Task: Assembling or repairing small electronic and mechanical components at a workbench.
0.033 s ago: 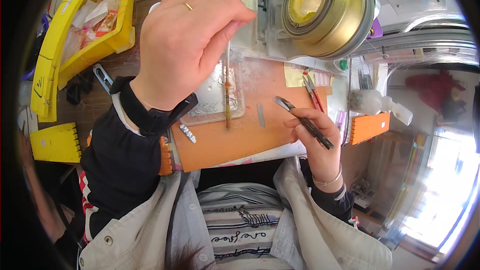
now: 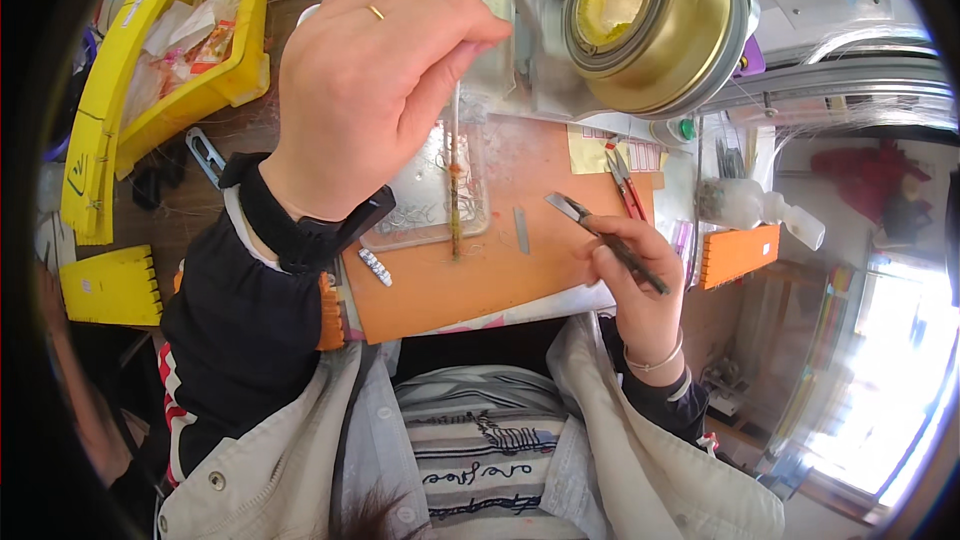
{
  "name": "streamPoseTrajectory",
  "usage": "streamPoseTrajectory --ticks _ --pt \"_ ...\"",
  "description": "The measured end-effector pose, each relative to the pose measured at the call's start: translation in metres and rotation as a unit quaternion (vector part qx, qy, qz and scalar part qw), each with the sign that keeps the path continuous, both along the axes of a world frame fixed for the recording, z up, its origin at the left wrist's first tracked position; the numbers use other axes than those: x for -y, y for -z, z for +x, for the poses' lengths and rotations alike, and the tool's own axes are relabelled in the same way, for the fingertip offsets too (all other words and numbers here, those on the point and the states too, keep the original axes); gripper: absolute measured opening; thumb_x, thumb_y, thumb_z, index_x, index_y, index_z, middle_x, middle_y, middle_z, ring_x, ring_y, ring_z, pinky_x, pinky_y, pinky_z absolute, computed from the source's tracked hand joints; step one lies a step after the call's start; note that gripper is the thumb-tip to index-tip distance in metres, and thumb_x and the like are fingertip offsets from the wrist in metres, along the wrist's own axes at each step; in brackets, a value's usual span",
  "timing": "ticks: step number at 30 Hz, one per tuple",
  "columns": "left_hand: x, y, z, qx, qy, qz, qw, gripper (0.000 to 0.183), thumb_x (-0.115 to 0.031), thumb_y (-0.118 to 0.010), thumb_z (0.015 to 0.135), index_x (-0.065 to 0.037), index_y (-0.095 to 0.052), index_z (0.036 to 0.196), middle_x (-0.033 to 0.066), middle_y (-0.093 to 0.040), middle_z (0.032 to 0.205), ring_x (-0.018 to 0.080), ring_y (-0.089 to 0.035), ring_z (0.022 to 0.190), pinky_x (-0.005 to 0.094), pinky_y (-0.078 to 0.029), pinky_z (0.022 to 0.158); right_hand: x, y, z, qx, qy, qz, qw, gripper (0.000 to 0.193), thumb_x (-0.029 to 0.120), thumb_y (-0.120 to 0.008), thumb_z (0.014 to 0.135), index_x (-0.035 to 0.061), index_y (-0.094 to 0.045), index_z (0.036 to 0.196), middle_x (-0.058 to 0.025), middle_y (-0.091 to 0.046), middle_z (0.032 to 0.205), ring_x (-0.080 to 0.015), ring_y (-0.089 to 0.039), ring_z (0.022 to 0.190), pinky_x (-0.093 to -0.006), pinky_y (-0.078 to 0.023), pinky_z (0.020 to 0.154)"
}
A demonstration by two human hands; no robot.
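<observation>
My left hand [image 2: 365, 90] is raised over the work surface, its thumb and index finger pressed together. Whatever those fingertips may hold is hidden. Below it a thin upright-looking rod [image 2: 456, 210], pale above and yellow-green below, crosses a clear plastic box [image 2: 405, 210] of small metal pieces. In my right hand [image 2: 640, 270] is a slim dark-handled craft knife [image 2: 628, 258] with a slanted metal tip, pointing up and left. A flat grey metal strip [image 2: 522, 230] lies on the orange mat [image 2: 440, 290] just left of the tip. Red-handled thread snips [image 2: 626, 188] lie beyond my right hand.
A round gold-coloured metal tin [image 2: 660, 30] stands at the back. To the left is a yellow bin [image 2: 190, 110] holding plastic wrappings. Yellow notched card [image 2: 110, 285] and orange notched card [image 2: 740, 256] sit at the sides. A small patterned cylinder [image 2: 375, 267] rests on the mat.
The knife in my right hand has turned slightly, and the fingers have shifted a little. Near the tin, a metallic part has moved and is blurred. My left hand stays put.
</observation>
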State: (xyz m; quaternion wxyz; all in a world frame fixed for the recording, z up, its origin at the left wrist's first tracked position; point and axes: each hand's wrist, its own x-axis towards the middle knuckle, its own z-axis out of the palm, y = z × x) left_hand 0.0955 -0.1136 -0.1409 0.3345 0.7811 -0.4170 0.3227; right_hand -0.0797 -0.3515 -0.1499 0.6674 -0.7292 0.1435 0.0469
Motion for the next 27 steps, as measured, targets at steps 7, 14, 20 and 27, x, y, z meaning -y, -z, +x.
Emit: streamPoseTrajectory --ticks 7,14,20,27 --pt "0.000 0.000 -0.001 0.003 0.001 -0.006 1.000 0.015 0.008 -0.064 0.083 -0.003 -0.069 0.091 0.0088 -0.070 0.090 0.0320 -0.064 0.118 0.0471 -0.044 0.104 0.013 -0.006 0.004 0.311 0.053 -0.462 0.829 0.032 -0.002 -0.076 0.074 0.0036 -0.074 0.105 -0.0075 -0.059 0.093 -0.0170 -0.058 0.078 -0.0266 -0.048 0.072" --pt "0.002 -0.001 -0.003 0.005 0.002 -0.020 1.000 0.016 0.010 -0.063 0.083 -0.002 -0.069 0.092 0.0092 -0.069 0.090 0.0320 -0.063 0.118 0.0467 -0.044 0.104 0.040 -0.023 -0.001 0.210 0.095 -0.438 0.869 0.022 -0.001 -0.064 0.089 -0.0011 -0.071 0.109 -0.0073 -0.062 0.090 -0.0148 -0.058 0.080 -0.0269 -0.047 0.074" --pt "0.004 0.000 -0.004 -0.001 -0.010 -0.009 1.000 0.017 0.010 -0.062 0.083 -0.002 -0.069 0.092 0.0091 -0.069 0.089 0.0328 -0.063 0.119 0.0474 -0.043 0.105 0.036 -0.036 -0.001 0.188 0.198 0.034 0.961 0.026 0.013 -0.049 0.104 -0.0071 -0.063 0.112 -0.0089 -0.067 0.087 -0.0115 -0.059 0.071 -0.0268 -0.050 0.067" --pt "-0.002 0.002 0.003 0.006 0.006 -0.044 0.999 0.016 0.002 -0.069 0.073 -0.006 -0.065 0.086 0.0111 -0.071 0.097 0.0271 -0.067 0.108 0.0457 -0.049 0.099 0.013 -0.073 0.018 0.267 0.100 -0.001 0.959 0.016 0.002 -0.058 0.091 -0.0019 -0.054 0.106 -0.0104 -0.060 0.085 -0.0162 -0.056 0.072 -0.0293 -0.045 0.067"
